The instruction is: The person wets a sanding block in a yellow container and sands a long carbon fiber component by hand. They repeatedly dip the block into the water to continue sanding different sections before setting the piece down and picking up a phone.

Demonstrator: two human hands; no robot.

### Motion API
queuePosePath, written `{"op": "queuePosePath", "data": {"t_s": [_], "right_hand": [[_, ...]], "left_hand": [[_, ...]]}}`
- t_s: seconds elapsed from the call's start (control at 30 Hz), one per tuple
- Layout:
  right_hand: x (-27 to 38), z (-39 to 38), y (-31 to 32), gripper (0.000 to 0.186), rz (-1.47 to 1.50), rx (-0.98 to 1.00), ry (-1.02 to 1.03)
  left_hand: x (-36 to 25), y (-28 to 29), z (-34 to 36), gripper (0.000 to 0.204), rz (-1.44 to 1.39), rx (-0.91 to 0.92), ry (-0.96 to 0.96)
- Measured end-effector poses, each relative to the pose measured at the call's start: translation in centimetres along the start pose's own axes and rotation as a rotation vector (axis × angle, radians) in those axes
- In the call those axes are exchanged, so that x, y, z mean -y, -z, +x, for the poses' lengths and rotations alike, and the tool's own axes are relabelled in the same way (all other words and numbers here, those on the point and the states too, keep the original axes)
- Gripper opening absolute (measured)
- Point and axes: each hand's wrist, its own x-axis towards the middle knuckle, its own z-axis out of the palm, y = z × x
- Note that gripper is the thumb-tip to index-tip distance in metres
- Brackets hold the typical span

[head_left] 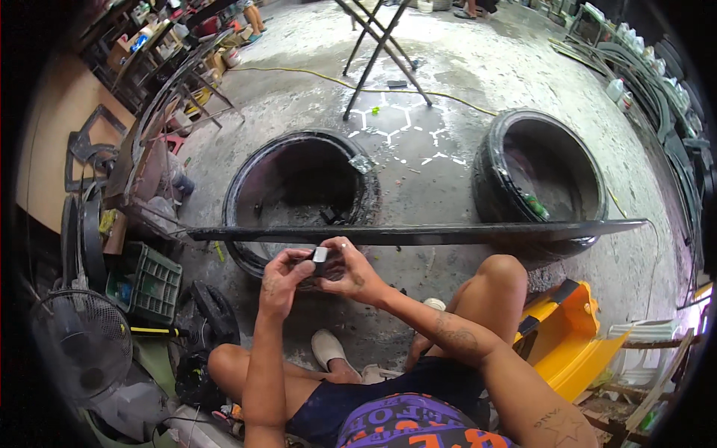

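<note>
Both my hands meet in front of my knees, just on the near side of a long narrow black panel (426, 234). Between them is a small dark block with a pale face (320, 254), too small to name more exactly. My left hand (281, 278) pinches it from the left with thumb and fingers. My right hand (349, 275) is curled round its other side, its upper fingers next to the panel's near edge. The panel lies across two big black tires, the left tire (233, 196) and the right tire (487, 179).
A yellow curved part (579, 347) stands by my right knee. To the left are a green crate (158, 280) and a fan (86, 343). Beyond the tires stand crossed metal legs (377, 45), with a yellow cable (314, 73) on the floor. Dark strips (657, 112) line the right side.
</note>
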Motion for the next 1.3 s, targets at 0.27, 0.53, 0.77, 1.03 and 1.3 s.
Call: {"op": "queuePosePath", "data": {"t_s": [0.27, 0.53, 0.77, 1.03, 1.3], "right_hand": [[1.3, -0.2, 1.9, 0.057, -0.25, -0.094, 0.236], [1.7, -0.7, 3.7, 0.058, -0.274, -0.094, 0.25], [0.6, -0.6, 2.9, 0.061, -0.221, -0.108, 0.238], [0.6, -0.2, 3.4, 0.081, -0.256, -0.042, 0.184], [-1.1, 0.4, 2.2, 0.087, -0.196, 0.071, 0.111]], "left_hand": [[3.1, -6.5, 2.2, 0.039, 0.304, -0.331, -0.384], [2.8, -9.4, 2.9, 0.043, 0.37, -0.387, -0.437], [4.0, -7.0, 3.7, 0.045, 0.247, -0.375, -0.212], [4.0, -8.1, 1.2, 0.046, -0.034, -0.277, -0.205], [6.2, -5.0, 3.9, 0.037, 0.251, -0.467, -0.212]]}}
